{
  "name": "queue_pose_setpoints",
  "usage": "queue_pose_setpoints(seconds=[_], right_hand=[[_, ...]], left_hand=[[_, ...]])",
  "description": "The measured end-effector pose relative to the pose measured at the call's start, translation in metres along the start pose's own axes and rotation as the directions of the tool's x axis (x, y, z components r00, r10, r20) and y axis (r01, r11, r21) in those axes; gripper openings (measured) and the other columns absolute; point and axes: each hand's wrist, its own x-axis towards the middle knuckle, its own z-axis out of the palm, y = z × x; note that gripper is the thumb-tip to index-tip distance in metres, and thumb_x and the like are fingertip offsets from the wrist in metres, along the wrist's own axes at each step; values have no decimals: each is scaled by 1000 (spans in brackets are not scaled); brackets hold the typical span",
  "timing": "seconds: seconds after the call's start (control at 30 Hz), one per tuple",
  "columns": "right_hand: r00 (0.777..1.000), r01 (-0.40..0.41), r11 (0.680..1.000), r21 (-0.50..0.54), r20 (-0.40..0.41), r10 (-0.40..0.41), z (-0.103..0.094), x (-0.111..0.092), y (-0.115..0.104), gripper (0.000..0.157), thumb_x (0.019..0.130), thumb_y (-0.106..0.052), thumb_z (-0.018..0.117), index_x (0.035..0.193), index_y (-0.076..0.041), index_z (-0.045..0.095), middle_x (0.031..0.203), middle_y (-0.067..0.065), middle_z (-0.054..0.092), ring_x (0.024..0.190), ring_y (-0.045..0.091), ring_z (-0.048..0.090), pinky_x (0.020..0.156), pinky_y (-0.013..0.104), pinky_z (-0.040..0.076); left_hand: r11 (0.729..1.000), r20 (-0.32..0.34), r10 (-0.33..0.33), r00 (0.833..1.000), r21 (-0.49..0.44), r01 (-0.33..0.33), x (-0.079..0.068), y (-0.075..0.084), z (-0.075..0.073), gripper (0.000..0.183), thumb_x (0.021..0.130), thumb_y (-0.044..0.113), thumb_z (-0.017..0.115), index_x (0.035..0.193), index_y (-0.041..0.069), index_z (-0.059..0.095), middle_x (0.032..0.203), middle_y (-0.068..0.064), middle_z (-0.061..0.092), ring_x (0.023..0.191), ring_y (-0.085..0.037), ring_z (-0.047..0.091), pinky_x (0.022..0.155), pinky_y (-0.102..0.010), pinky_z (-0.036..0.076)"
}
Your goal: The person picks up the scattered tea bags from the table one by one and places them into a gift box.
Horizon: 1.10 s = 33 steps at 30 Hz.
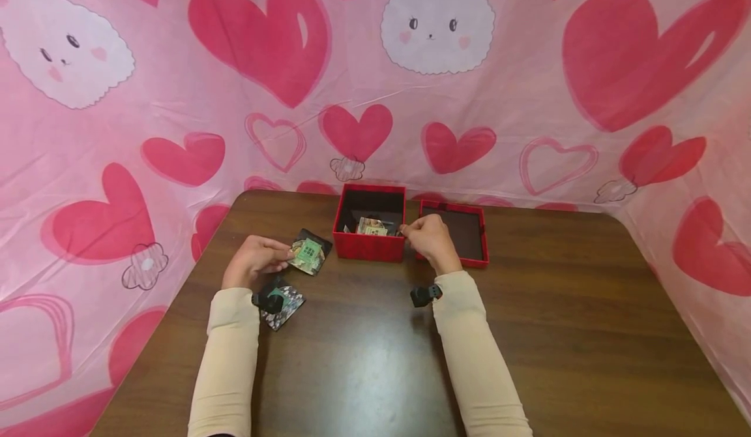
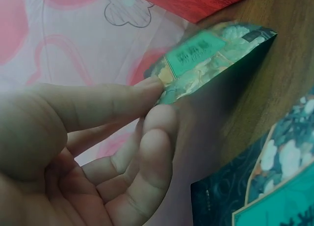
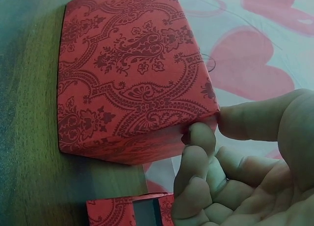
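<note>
My left hand [image 1: 256, 259] pinches the edge of a small packet [image 1: 309, 252] with a green label, between thumb and fingers. In the left wrist view that packet [image 2: 211, 57] tilts, one end close to the table. A second packet [image 1: 284, 303], dark with a pebble-like print, lies partly hidden under my left wrist. With thumb and fingertips, my right hand [image 1: 431, 238] grips the front right corner of a red patterned box [image 1: 369, 248]. The box is open at the top, and several small packets [image 1: 372, 226] sit inside it. How deep they lie is hard to tell.
To the right of the box lies its red lid [image 1: 482, 231], dark inside face up, partly behind my right hand. Brown wooden table [image 1: 557, 332] spreads across the front and right. A pink curtain [image 1: 510, 104] with hearts and rabbits hangs behind and at both sides.
</note>
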Motion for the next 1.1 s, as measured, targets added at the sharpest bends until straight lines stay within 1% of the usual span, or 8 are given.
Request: queue_pose_setpoints(seconds=[0.17, 0.3, 0.47, 0.6, 0.83, 0.9, 0.97, 1.1], right_hand=[[1000, -3, 1000, 5, 1, 3, 0, 0, 1, 27, 96, -25, 70, 83, -4, 79, 85, 21, 71, 68, 19, 57, 56, 34, 44], [1000, -4, 1000, 4, 3, 4, 0, 0, 1, 27, 96, -26, 70, 83, -4, 79, 85, 21, 71, 67, 19, 57, 56, 34, 43], [1000, -5, 1000, 5, 2, 5, 1, -2, 2, 27, 96, -26, 70, 81, -4, 79, 85, 21, 71, 65, 19, 55, 56, 34, 42], [1000, -6, 1000, 5, -2, 6, 1, -2, 2, 27, 96, -25, 70, 81, -4, 79, 84, 21, 71, 64, 18, 54, 54, 33, 41], [1000, -15, 1000, 5, 2, 15, 2, 0, 2, 28, 95, -27, 70, 82, -4, 78, 85, 21, 71, 67, 18, 55, 53, 32, 42], [1000, -18, 1000, -2, 2, 18, 2, 0, 2, 28, 96, -28, 70, 81, -5, 78, 86, 20, 72, 68, 19, 54, 53, 32, 42], [1000, -16, 1000, -10, 3, 16, 1, 1, 1, 29, 96, -28, 69, 80, -5, 78, 85, 20, 72, 68, 19, 54, 53, 32, 42], [1000, -16, 1000, -17, 5, 16, 0, 1, 1, 29, 96, -28, 70, 79, -6, 78, 84, 21, 71, 65, 19, 52, 52, 33, 40]], left_hand=[[997, 4, -49, 999, -58, 49, 0, 1, 0, 28, 92, -2, 69, 118, -14, 66, 74, -10, 72, 59, -15, 68, 55, -26, 57], [994, 5, -55, 998, -89, 55, -2, 3, -2, 27, 92, -2, 69, 117, -13, 66, 75, -8, 72, 60, -15, 68, 58, -27, 58], [992, 16, -13, 1000, -129, 15, -6, 10, -8, 34, 93, 0, 69, 123, -15, 62, 79, -6, 72, 64, -15, 70, 64, -29, 60], [989, 19, 19, 1000, -147, -16, -10, 19, -13, 36, 93, 2, 70, 124, -14, 62, 83, -5, 72, 69, -15, 70, 70, -30, 60], [986, -10, 42, 999, -163, -43, -20, 32, -20, 35, 94, 5, 70, 125, -11, 64, 86, -3, 73, 71, -15, 70, 71, -30, 60], [985, -13, 49, 999, -167, -51, -21, 34, -22, 28, 94, 6, 70, 119, -7, 69, 86, -3, 73, 70, -15, 70, 71, -30, 60], [983, -12, 45, 999, -177, -47, -22, 37, -23, 27, 94, 7, 71, 117, -7, 70, 85, -3, 73, 70, -15, 69, 72, -31, 60], [980, -5, 42, 999, -193, -42, -23, 40, -24, 32, 94, 9, 71, 122, -8, 67, 85, -3, 73, 70, -16, 69, 73, -32, 60]])
